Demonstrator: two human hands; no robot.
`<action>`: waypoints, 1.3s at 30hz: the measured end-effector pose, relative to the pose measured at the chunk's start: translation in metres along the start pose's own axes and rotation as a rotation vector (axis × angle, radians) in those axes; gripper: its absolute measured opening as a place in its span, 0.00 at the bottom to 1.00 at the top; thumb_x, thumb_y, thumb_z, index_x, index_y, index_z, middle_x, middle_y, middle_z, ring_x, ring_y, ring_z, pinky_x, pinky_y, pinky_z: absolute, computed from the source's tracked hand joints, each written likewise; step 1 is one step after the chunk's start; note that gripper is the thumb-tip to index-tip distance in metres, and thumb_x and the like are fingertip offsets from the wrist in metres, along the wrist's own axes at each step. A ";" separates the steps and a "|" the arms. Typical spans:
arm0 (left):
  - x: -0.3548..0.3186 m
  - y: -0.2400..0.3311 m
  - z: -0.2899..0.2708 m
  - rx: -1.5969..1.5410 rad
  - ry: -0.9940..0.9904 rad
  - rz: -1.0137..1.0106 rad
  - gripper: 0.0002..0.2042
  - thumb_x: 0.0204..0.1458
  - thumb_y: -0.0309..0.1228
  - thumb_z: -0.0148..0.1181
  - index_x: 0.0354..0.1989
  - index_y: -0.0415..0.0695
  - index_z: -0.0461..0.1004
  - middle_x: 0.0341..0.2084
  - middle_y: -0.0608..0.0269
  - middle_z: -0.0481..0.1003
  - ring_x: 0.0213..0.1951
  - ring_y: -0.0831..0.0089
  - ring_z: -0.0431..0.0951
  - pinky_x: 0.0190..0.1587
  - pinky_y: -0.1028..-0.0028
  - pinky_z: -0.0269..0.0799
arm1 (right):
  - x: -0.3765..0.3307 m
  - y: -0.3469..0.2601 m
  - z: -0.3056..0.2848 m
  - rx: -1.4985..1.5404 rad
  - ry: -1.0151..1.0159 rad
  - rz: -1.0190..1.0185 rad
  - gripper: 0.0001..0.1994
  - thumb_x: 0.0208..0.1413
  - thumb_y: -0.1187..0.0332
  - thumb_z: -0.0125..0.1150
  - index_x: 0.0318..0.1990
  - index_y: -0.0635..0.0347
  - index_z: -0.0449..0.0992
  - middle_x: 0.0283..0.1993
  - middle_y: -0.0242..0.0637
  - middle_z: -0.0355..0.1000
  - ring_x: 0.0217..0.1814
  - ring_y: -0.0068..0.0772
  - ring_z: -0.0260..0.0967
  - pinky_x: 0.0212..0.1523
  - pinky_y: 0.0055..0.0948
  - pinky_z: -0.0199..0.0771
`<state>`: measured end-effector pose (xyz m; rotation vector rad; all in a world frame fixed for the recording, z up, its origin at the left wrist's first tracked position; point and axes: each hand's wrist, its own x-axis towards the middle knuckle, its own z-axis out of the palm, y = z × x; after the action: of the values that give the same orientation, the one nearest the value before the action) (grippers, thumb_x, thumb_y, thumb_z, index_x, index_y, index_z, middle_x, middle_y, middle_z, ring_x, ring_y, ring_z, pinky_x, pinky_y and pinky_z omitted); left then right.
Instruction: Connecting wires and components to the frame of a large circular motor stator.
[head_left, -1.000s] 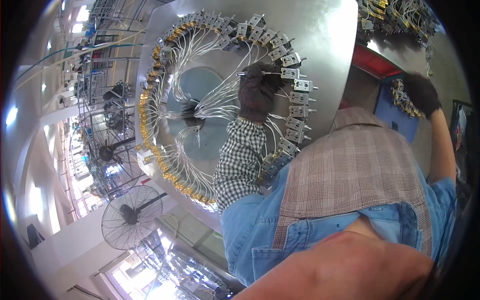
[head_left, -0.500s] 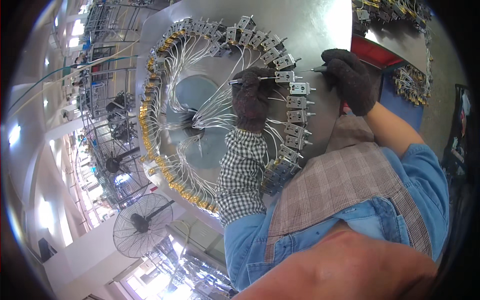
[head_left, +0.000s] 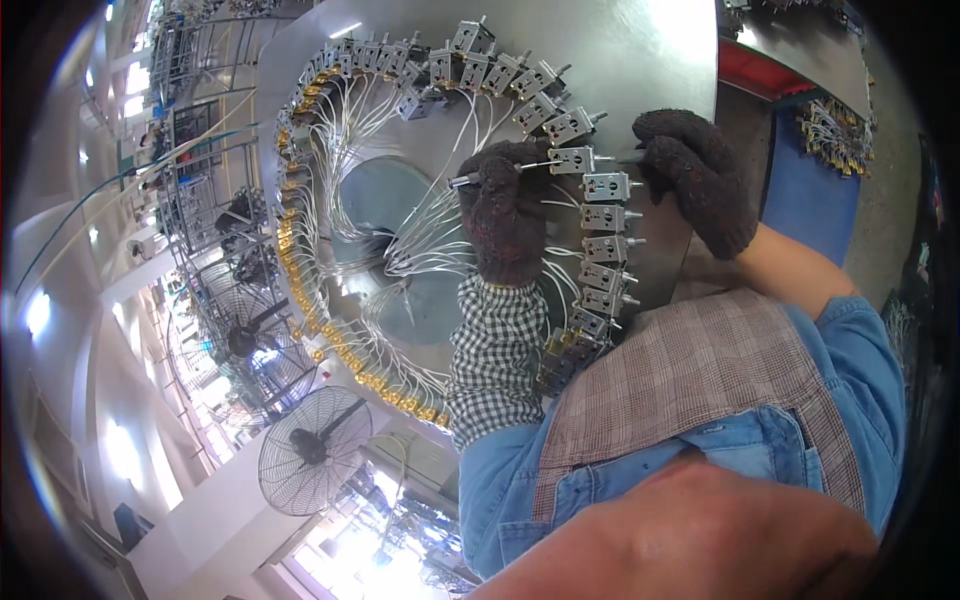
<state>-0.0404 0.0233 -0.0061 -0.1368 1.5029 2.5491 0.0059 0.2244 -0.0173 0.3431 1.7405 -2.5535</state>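
Currently the metal block [head_left: 572,160] between your two hands is silver-grey and box-shaped, with dark holes in its face and a small stem on its right side. It belongs to a curved row of similar silver blocks [head_left: 606,217] around the grey disc [head_left: 385,190]; gold-coloured pieces [head_left: 345,366] form the arc to the disc's left and lower left. White wires [head_left: 430,262] fan out from a dark hub over the disc.

Your left glove and sleeve cover part of the wires just right of the disc. The undersides of your fingers are hidden, and your right fingertips are dark and hard to separate. You show too little of the slim tool [head_left: 632,157] to tell whether its tip meets the block's stem.

The block lies right of the disc, level with its upper edge. Your left hand [head_left: 503,215], between disc and block, has its fingers curled around a slim metal rod [head_left: 465,181]; a thin shaft spans from that glove to the block's left side. Your right hand [head_left: 700,180], farther right of the disc, is bent closed on the tool, its fingertips just beside the stem.
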 end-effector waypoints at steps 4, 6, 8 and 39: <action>0.002 -0.004 -0.011 0.012 -0.022 0.030 0.15 0.53 0.38 0.55 0.40 0.38 0.67 0.33 0.51 0.75 0.33 0.65 0.76 0.34 0.71 0.74 | -0.006 -0.003 0.002 0.068 0.023 0.076 0.13 0.54 0.66 0.55 0.45 0.64 0.72 0.29 0.36 0.69 0.25 0.23 0.66 0.25 0.22 0.69; 0.004 -0.002 -0.013 0.009 -0.062 -0.022 0.15 0.53 0.38 0.55 0.40 0.39 0.67 0.34 0.51 0.75 0.34 0.66 0.76 0.34 0.72 0.74 | -0.010 -0.004 0.003 0.079 0.061 0.104 0.13 0.55 0.66 0.54 0.45 0.64 0.72 0.28 0.36 0.69 0.25 0.23 0.66 0.25 0.23 0.69; 0.004 -0.001 -0.013 0.002 -0.097 -0.063 0.15 0.53 0.38 0.55 0.41 0.39 0.66 0.34 0.51 0.75 0.34 0.66 0.76 0.35 0.72 0.73 | -0.011 -0.006 0.004 0.085 0.088 0.130 0.13 0.55 0.67 0.54 0.45 0.64 0.72 0.27 0.36 0.69 0.25 0.23 0.67 0.25 0.23 0.69; 0.004 0.005 -0.003 0.044 -0.050 -0.013 0.10 0.55 0.30 0.49 0.40 0.35 0.66 0.37 0.52 0.72 0.38 0.64 0.76 0.38 0.67 0.79 | -0.006 -0.005 0.011 0.009 0.091 0.052 0.16 0.56 0.62 0.52 0.49 0.62 0.70 0.28 0.31 0.66 0.24 0.18 0.64 0.19 0.18 0.63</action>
<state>-0.0455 0.0186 -0.0044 -0.0761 1.5338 2.4886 0.0093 0.2155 -0.0076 0.5066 1.7248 -2.5481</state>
